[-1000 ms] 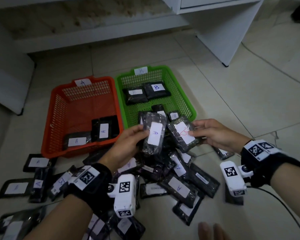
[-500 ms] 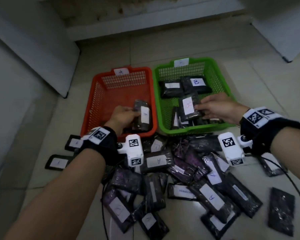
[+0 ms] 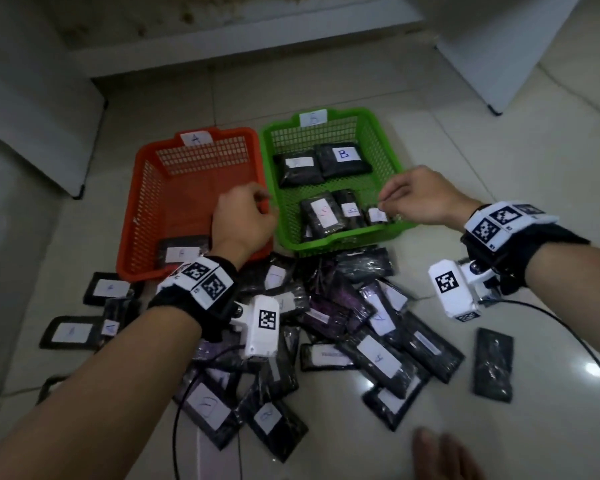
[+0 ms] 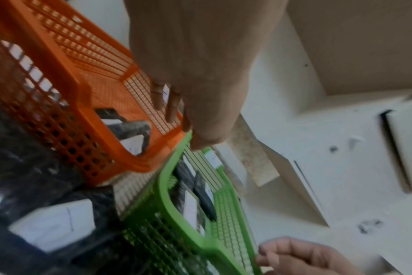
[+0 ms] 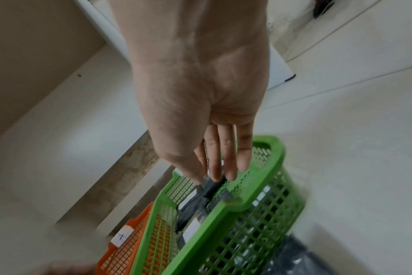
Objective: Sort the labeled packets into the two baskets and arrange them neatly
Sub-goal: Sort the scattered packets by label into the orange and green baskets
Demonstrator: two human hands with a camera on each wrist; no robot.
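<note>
The orange basket (image 3: 132, 216) marked A holds a packet (image 3: 182, 252) at its near edge, seen again in the left wrist view (image 4: 129, 128). My left hand (image 3: 246, 216) hovers over that basket's right side, fingers (image 4: 174, 108) loosely curled and empty. The green basket (image 3: 385, 140) marked B holds several packets, one with a blue B (image 3: 342, 159) and one with a red-marked label (image 3: 321, 216). My right hand (image 3: 385, 202) pinches the top edge of a small packet (image 3: 376, 216) at the basket's near right; its fingertips (image 5: 214, 174) reach the packet's (image 5: 212, 187) edge. A pile of labeled packets (image 3: 371, 348) lies on the floor.
A white cabinet side (image 3: 492, 81) stands at the back right and a white panel (image 3: 42, 133) at the left. One packet (image 3: 493, 363) lies face down, apart at the right. A black cable (image 3: 586, 344) trails across the tiles. Toes (image 3: 440, 452) show at the bottom edge.
My left hand let go of its packet in the orange basket and rose. My right hand laid the red-marked packet in the green basket and shifted right to a smaller one.
</note>
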